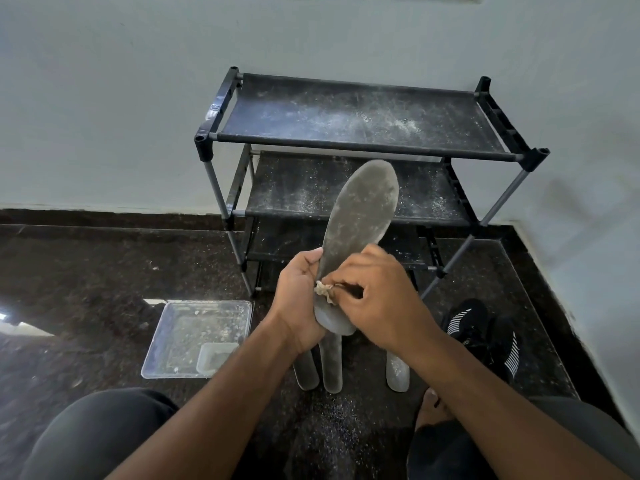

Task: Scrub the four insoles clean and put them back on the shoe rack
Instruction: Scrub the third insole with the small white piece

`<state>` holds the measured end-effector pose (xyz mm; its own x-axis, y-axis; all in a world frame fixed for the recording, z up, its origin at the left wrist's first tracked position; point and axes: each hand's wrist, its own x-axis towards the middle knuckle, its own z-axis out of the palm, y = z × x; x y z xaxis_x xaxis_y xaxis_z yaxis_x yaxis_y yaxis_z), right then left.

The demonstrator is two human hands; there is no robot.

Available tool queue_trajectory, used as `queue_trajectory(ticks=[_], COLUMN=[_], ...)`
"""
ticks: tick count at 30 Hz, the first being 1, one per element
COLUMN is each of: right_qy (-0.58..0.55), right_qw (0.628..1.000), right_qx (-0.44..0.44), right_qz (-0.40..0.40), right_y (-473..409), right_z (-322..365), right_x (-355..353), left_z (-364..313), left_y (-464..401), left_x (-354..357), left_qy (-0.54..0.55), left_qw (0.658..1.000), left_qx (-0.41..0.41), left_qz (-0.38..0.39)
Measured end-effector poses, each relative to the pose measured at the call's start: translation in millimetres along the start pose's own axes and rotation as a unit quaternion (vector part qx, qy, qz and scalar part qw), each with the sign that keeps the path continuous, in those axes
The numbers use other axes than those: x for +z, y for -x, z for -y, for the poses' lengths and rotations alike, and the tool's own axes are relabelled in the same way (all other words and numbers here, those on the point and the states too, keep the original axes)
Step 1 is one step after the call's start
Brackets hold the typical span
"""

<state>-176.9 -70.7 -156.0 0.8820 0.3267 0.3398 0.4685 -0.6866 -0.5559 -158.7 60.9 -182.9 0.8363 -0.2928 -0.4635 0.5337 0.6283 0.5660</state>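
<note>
**Scrubbing the heel, toe aimed at one o'clock**

The left hand [300,289] gripped the grey insole [360,216] near its heel, its long axis running toward one o'clock above the floor. The right hand [377,299], at three o'clock of the left, pinched a pale scrubber [323,289] against the heel end.

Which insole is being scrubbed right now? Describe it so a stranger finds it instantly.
In front of the black shoe rack, the grey insole stands upright in the left hand. Three other insoles lie flat on the floor; only this one is lifted.
</note>
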Motion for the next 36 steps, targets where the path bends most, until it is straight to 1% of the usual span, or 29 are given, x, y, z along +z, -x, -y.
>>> queue_trajectory(ticks=[2,4,6,8,10,14,17,18,23,28,30,33,34,36], right_qy=[-0.042,-0.071,-0.063,-0.044,-0.036,-0.066,-0.049,-0.047,-0.048,-0.052,-0.052,-0.049,-0.042,-0.015], right_qw=[0.998,0.994,0.995,0.998,0.999,0.995,0.99,0.989,0.995,0.988,0.991,0.997,0.998,0.998], right_qx=[-0.015,-0.007,0.008,0.011,0.011,-0.004,-0.01,-0.016,-0.017,-0.025,-0.027,-0.009,-0.01,-0.04], right_qz=[0.038,0.083,0.081,0.043,0.03,0.08,0.135,0.14,0.091,0.144,0.122,0.055,0.045,0.055], right_y=[3,5,5,5,5,9,9,9,8,6,7,7,6,5], right_z=[6,5,0,-3,1,5,-3,-4,2,0,-3,1,3,4], right_x=[1,-2,-5,-4,1,0,-8,-9,1,-10,-10,1,4,4], left_z=[-3,-4,-1,2,0,-8,-7,-5,3,-8,-8,-1,0,-3], left_y=[-1,-1,-1,-1,-2,-3,-4,-4,-5,-4,-6,-5,-4,-5], left_x=[-1,0,1,3,4,-1,-4,-4,-2,-3,-5,-3,-2,-1], left_qy=[0.009,0.025,0.021,0.017,0.034,0.077,0.083,0.082,0.051,0.085,0.088,0.057,0.054,0.065], left_qw=[1.0,0.999,0.999,0.999,0.999,0.997,0.997,0.997,0.999,0.996,0.995,0.998,0.998,0.997], left_qx=[0.005,0.01,0.016,0.022,0.026,0.018,0.01,0.007,-0.001,0.024,0.023,0.008,0.003,0.004], left_qz=[-0.017,-0.033,-0.044,-0.036,-0.026,-0.022,-0.002,0.004,0.013,0.022,0.034,0.033,0.037,0.045])
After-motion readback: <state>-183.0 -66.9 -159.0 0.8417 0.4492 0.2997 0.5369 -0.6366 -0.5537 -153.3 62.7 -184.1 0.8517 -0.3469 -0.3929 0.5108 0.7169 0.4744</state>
